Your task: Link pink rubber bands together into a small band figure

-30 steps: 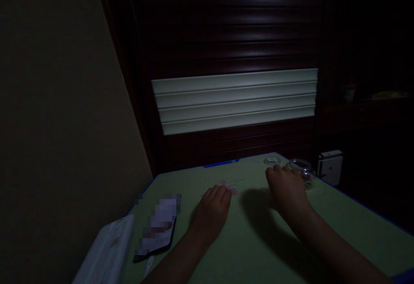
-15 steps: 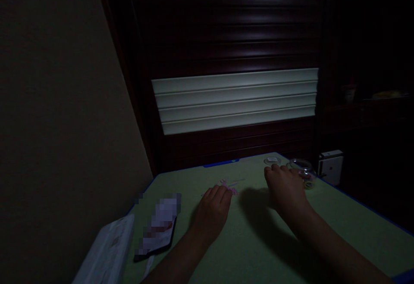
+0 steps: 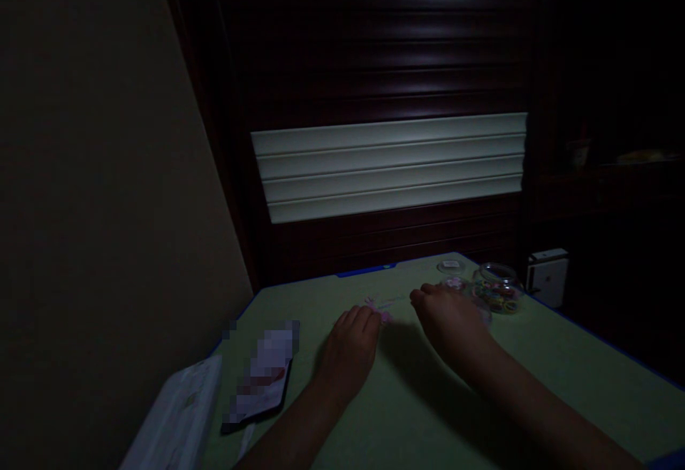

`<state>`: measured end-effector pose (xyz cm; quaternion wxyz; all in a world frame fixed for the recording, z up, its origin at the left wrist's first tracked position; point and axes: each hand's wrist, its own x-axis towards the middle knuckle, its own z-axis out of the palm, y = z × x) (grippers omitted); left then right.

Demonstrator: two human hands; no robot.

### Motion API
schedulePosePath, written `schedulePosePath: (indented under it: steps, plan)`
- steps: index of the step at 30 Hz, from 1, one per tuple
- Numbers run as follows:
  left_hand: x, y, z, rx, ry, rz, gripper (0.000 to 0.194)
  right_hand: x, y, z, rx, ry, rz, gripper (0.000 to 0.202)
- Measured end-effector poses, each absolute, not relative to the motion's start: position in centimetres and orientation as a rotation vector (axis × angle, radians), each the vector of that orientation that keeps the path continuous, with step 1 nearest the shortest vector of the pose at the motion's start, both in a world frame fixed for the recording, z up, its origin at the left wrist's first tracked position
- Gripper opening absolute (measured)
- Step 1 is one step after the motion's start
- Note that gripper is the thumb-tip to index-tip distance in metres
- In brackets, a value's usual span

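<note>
On the green table top, my left hand (image 3: 352,345) rests with its fingers curled together at the near edge of a small pink item (image 3: 384,316); whatever the fingertips grip is too small to name. Thin pale strands (image 3: 393,300) lie just beyond it. My right hand (image 3: 447,317) is raised over the table to the right, its fingers pinched, their contents hidden. Behind my right hand stand a clear container with pink pieces (image 3: 454,283) and a round clear jar (image 3: 497,290) holding several colourful small rings.
A clear lid (image 3: 451,266) lies near the far corner of the table (image 3: 535,377). On the left are a tablet-like device (image 3: 267,377), partly pixelated, and a white box (image 3: 174,413). A wall stands at the left, dark slatted panels behind.
My right hand has moved left, away from the jar and toward the pink item, uncovering the jar and the container behind it. My left hand has barely shifted.
</note>
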<state>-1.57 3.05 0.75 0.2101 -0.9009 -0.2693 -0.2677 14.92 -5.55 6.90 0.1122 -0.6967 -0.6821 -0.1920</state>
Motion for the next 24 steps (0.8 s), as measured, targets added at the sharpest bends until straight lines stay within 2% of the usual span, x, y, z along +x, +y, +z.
schedulePosePath:
  steps: [24]
  plan:
    - [-2.0,4.2,-0.4,-2.625,-1.186,-0.626,0.019,14.6,-4.2,5.1,-1.927,-2.139,-0.319,0.02]
